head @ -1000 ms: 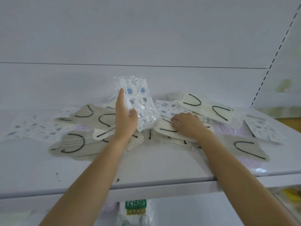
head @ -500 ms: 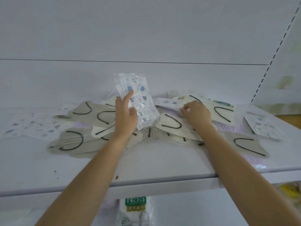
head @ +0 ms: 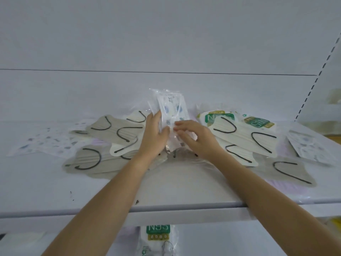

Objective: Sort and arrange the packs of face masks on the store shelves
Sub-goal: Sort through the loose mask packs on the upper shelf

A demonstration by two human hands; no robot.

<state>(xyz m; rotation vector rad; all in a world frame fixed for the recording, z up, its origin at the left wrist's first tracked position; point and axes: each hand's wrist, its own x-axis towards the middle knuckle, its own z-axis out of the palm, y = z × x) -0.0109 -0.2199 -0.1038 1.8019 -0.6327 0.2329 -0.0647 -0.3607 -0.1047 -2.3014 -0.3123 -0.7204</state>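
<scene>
A bundle of clear-wrapped patterned mask packs (head: 170, 106), white with blue prints, stands upright at the middle of the white shelf (head: 184, 182). My left hand (head: 154, 134) grips its left side, thumb on the front. My right hand (head: 193, 138) holds a further patterned pack against the bundle's lower right, fingers curled on it. Beige mask packs with black ear loops (head: 118, 133) lie scattered on the left, and more beige packs (head: 245, 143) on the right.
Two green-labelled N95 packs (head: 258, 122) lie at the back right. Flat patterned packs lie at the far left (head: 48, 143) and far right (head: 310, 148). Another N95 pack (head: 158, 237) hangs below the shelf's front edge. A perforated upright (head: 319, 71) bounds the right.
My right hand left the packs on the right and came over to the upright bundle with a patterned pack. Green N95 packs are uncovered at the back right.
</scene>
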